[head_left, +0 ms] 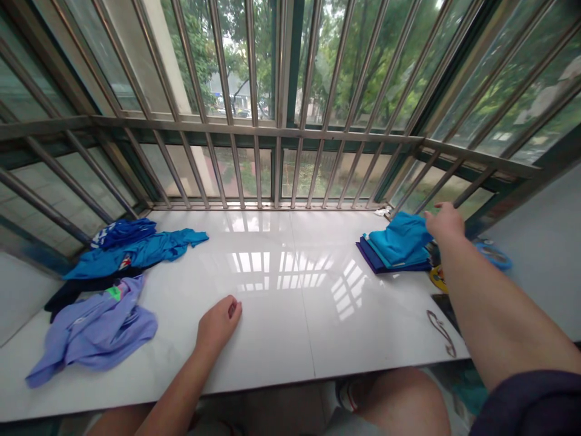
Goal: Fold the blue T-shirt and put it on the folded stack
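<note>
My left hand (pixel 218 324) rests on the white tabletop in a loose fist, with nothing visible in it. On the right, my right hand (pixel 447 223) is at the edge of a bright blue garment (pixel 405 233), its fingers closed at the cloth and partly hidden. That garment lies loosely bunched on a stack of folded clothes (pixel 373 259) in teal and dark purple-blue. Left of my left hand lies a crumpled lavender garment (pixel 97 330). Behind it are a black garment (pixel 86 287), a blue garment (pixel 154 251) and a darker blue garment (pixel 127 233).
A white glossy tabletop (pixel 267 345) runs up to a window with metal bars (pixel 256 130). At the right lie a brown cord (pixel 439 333), a yellow round object (pixel 438 278), a dark flat object (pixel 447 309) and a blue round object (pixel 494 257). A crumpled white scrap (pixel 382 212) is by the window.
</note>
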### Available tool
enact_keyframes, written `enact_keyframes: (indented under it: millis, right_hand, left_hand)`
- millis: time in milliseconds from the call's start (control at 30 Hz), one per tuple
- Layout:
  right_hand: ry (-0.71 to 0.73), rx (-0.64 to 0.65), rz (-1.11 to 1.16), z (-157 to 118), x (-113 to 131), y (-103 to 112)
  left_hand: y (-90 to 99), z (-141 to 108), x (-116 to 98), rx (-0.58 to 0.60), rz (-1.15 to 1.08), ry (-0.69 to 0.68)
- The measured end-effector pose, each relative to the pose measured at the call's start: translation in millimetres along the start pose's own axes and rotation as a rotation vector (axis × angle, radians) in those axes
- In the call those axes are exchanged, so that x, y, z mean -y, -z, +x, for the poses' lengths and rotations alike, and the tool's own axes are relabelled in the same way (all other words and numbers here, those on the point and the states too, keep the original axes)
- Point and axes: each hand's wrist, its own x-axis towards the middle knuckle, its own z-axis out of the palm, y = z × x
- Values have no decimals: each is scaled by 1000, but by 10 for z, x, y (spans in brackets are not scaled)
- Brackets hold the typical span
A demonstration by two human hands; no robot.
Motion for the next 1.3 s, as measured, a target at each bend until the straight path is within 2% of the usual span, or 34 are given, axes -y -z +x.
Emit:
enact_keyframes:
  millis: [100, 200, 300, 400, 500, 600, 667, 733, 800, 833, 867, 933, 967, 1000, 1033, 1100, 1200, 1300]
  right_hand:
    - [37, 64, 4, -307, 53, -185]
    - [166, 148, 46, -862, 165, -432]
    - [357, 233, 139, -1701, 244, -728]
    - [559, 223, 328, -2713, 289, -989]
    - [624, 243, 376, -3614, 358, -1115]
    - [598, 236, 328, -4135, 453, -1101]
    - [566, 230, 310, -4248, 502, -1060]
    - [551, 241, 313, -4241, 528, -1022]
    - [543, 250, 314, -4195, 536, -998]
    - [543, 250, 315, -4175, 537, -990]
    - [545, 250, 316, -4161, 536, -983]
    - [554, 243, 319, -4156, 537, -976]
    - [559, 236, 321, -4161, 540, -976]
    - [564, 230, 322, -4168, 543, -978]
    - [566, 222, 320, -4176, 549, -982]
    - [562, 206, 304, -4189, 570, -990]
    - [579, 190, 300, -4213, 650, -946]
    - [738, 197, 411, -4284, 840, -741]
  left_hand:
    - [5, -1, -4, -2, -4, 8]
    - [32, -5, -22, 8, -12, 17]
    - [57, -12, -39, 8, -26, 9]
    - [47, -24, -37, -6, -45, 6]
    - [44, -23, 4, -7, -125, -17]
    - [178, 18, 148, -32, -192, -57]
    - [386, 62, 343, -155, -138, -72]
    - [662, 99, 629, -341, 5, -46]
    - [937, 101, 977, -482, 181, 76]
    - [1050, 84, 1154, -528, 251, 184]
    - [1134, 54, 1320, -543, 297, 316]
    - [1205, -35, 1572, -454, 340, 517]
    - [1188, -89, 1641, -393, 358, 544]
    - [1141, -145, 1665, -342, 380, 515]
    - [1066, -204, 1642, -311, 404, 445]
    - [858, -327, 1468, -316, 422, 258]
    - [483, -553, 983, -286, 301, -5]
    - [151, -823, 450, -123, 84, -337]
